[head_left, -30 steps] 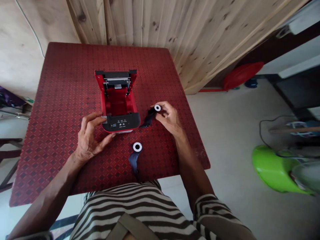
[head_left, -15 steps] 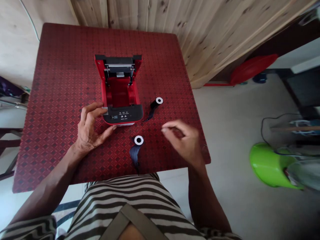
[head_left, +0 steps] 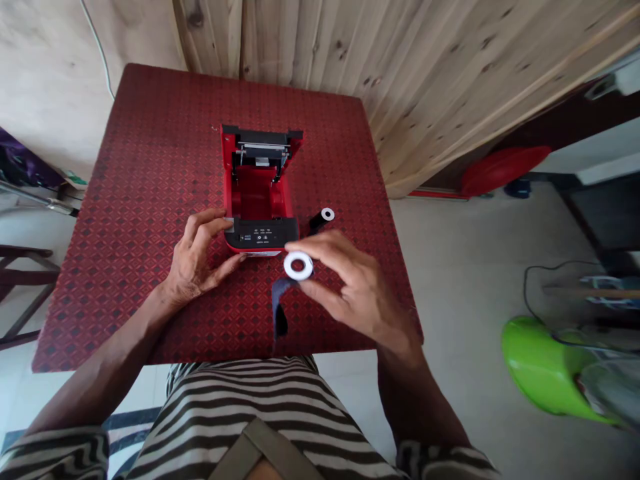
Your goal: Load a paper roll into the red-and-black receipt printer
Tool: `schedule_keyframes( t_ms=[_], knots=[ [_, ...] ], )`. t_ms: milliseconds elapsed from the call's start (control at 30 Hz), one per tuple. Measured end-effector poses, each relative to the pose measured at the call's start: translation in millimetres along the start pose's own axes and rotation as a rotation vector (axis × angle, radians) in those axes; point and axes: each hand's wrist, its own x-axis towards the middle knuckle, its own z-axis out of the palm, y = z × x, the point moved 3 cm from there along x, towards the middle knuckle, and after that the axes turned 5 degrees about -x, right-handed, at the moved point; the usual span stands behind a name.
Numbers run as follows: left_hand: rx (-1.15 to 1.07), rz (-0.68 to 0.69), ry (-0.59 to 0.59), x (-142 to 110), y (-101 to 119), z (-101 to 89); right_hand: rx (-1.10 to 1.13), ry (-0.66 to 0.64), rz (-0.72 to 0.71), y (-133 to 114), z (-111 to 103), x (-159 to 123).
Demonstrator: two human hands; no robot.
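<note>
A red and black label printer stands on the table with its lid raised and its red inside bare. My left hand grips the printer's front left corner, fingers on the side and top edge, thumb at the front. Between the thumb and fingers of my right hand is a ribbon roll with a white core end. A strip of dark ribbon trails from it towards the table's front edge. A second, black ribbon roll lies just right of the printer, partly behind my right hand.
The table has a red patterned cover and meets a wooden panel wall at the back. A dark chair stands to the left. On the floor at right are a green tub and a cable.
My right hand has moved left and picked up the nearer ribbon roll, lifting it off the table. My left hand stays at the printer's corner. The whole view has shifted slightly.
</note>
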Motion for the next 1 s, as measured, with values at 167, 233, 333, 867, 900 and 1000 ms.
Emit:
schedule_keyframes(
  t_ms=[167,233,333,867,900,1000],
  knots=[
    [-0.024,-0.009,-0.025,-2.5,-0.5,0.6,-0.332,-0.072,-0.073,11.9,3.9,82.7],
    [-0.02,-0.011,-0.025,-2.5,0.4,1.2,-0.411,-0.187,-0.058,20.4,20.0,105.4],
    [-0.008,-0.006,-0.022,-2.0,2.4,2.3,-0.525,-0.377,-0.004,27.3,39.5,121.5],
    [-0.026,-0.029,-0.041,-2.8,4.5,2.3,-0.391,-0.518,0.027,52.1,51.7,133.4],
    [-0.029,-0.034,-0.045,-3.0,4.3,1.9,-0.345,-0.474,-0.001,50.2,46.5,130.3],
    [-0.077,-0.067,-0.046,-3.0,2.7,-1.9,-0.174,-0.344,-0.112,37.5,23.9,115.1]
  ],
)
